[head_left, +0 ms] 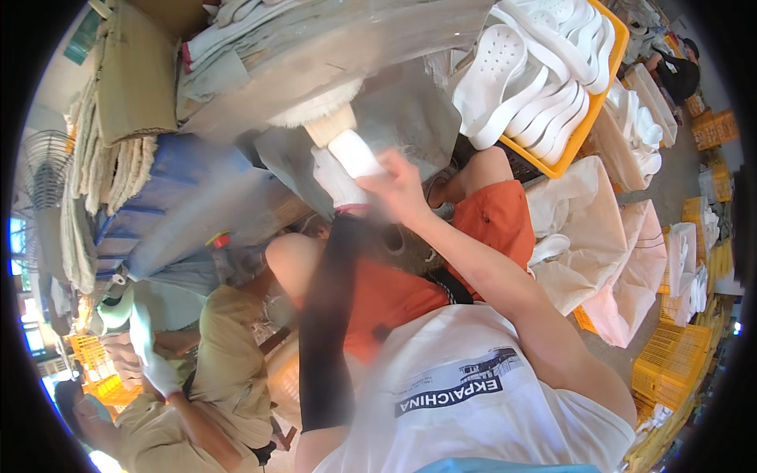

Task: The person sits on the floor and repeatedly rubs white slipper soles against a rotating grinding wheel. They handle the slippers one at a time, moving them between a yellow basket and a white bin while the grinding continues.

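Note:
A white shoe sole [355, 153], partly blurred, is tilted between my hands just below a fluffy white buffing wheel [319, 107]. My bare right hand [397, 187] grips its lower right side with thumb and fingers. My left hand [337, 180], in a white glove below a black sleeve, is closed against the sole's left side; part of its fingers is hidden. A beige block-like part [330, 126] lies between the wheel and the sole. Whether the sole touches it, I cannot tell.
A yellow crate [579, 135] heaped with white soles [544, 83] stands at the upper right. A dusty grey hood [347, 51] hangs over the wheel. At lower left sits a co-worker [189, 394] wearing white gloves. Pale sacks [579, 221] and yellow crates [670, 363] line the right.

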The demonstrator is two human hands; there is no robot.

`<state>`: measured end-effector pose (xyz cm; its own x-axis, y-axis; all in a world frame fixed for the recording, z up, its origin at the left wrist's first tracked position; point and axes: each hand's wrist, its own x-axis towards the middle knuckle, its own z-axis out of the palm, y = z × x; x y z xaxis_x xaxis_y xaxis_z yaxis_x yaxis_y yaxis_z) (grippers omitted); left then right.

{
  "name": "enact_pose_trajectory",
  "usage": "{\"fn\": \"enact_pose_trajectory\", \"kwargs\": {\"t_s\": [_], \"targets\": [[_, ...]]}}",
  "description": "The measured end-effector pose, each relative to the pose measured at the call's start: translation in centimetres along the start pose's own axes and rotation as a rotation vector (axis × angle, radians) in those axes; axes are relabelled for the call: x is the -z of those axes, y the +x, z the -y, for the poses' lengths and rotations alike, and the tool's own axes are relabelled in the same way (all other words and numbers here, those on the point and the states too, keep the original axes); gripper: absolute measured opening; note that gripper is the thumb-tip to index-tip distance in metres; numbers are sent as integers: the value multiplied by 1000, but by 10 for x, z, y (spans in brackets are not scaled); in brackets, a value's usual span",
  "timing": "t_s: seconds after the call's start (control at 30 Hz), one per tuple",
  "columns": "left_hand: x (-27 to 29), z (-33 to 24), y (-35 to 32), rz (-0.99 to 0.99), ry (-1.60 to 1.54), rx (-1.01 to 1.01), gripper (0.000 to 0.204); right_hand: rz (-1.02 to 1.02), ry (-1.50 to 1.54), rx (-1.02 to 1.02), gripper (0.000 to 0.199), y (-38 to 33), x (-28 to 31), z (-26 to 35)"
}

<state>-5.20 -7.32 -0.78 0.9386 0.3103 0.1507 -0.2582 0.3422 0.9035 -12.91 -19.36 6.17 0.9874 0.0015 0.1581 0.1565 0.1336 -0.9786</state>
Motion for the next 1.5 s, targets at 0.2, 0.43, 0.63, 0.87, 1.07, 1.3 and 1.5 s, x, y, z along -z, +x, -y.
{"fn": "enact_pose_trajectory", "kwargs": {"t_s": [0.2,0.43,0.63,0.87,1.07,1.3,1.5], "targets": [[13,24,23,123,-330,172,24,164,-637,67,52,15,-11,43],[-4,-6,44,240,-325,250,27,246,-1032,114,29,31,-19,93],[-12,-28,-38,159,-48,202,29,255,-658,-26,29,-37,19,101],[14,-3,1,427,-200,357,27,278,-798,51,32,-42,19,87],[18,31,11,422,-708,461,34,214,-972,300,30,-33,15,72],[14,62,33,234,-177,73,29,-22,-1032,459,26,48,-13,-16],[3,58,42,192,-367,220,33,-42,-979,359,38,48,-16,-22]]}}
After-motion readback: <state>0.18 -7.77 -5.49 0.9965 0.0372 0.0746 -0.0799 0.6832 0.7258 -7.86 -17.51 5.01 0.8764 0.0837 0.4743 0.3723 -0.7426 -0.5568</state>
